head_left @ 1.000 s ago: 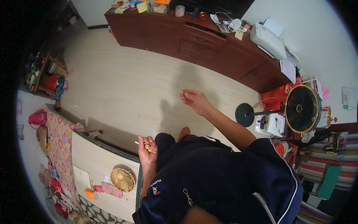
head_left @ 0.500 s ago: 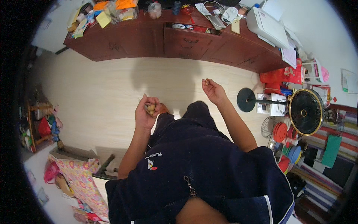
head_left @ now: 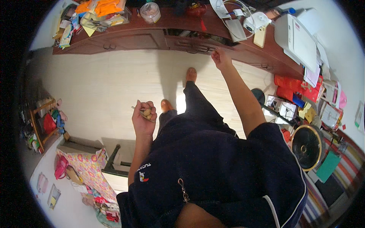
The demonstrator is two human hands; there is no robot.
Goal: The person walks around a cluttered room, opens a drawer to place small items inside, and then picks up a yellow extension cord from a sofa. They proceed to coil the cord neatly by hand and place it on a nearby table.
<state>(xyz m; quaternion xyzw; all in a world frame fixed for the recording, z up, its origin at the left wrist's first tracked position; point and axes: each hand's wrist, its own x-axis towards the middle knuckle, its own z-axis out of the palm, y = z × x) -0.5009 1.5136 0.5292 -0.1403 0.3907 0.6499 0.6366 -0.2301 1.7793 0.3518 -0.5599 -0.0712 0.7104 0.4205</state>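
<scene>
My left hand is held out palm up in front of my body. Its fingers curl round a few small, round tan things that look like nuts, along with a thin, pale stick-like piece. My right hand reaches forward to the pulled-out drawer of the dark red-brown cabinet. Its fingers are pinched together beside the drawer's front right part. What sits between those fingertips is too small and blurred to make out. Dark contents show only partly inside the drawer.
On the cabinet top stand a clear jar, orange packets, a white camera-like device and a white printer. A fan stands at the right. A wooden rack is at the left.
I have stepped forward to the cabinet. My right hand has reached out to the drawer; a small round brown thing seen at its fingertips is now indistinct. My left hand keeps its hold.
</scene>
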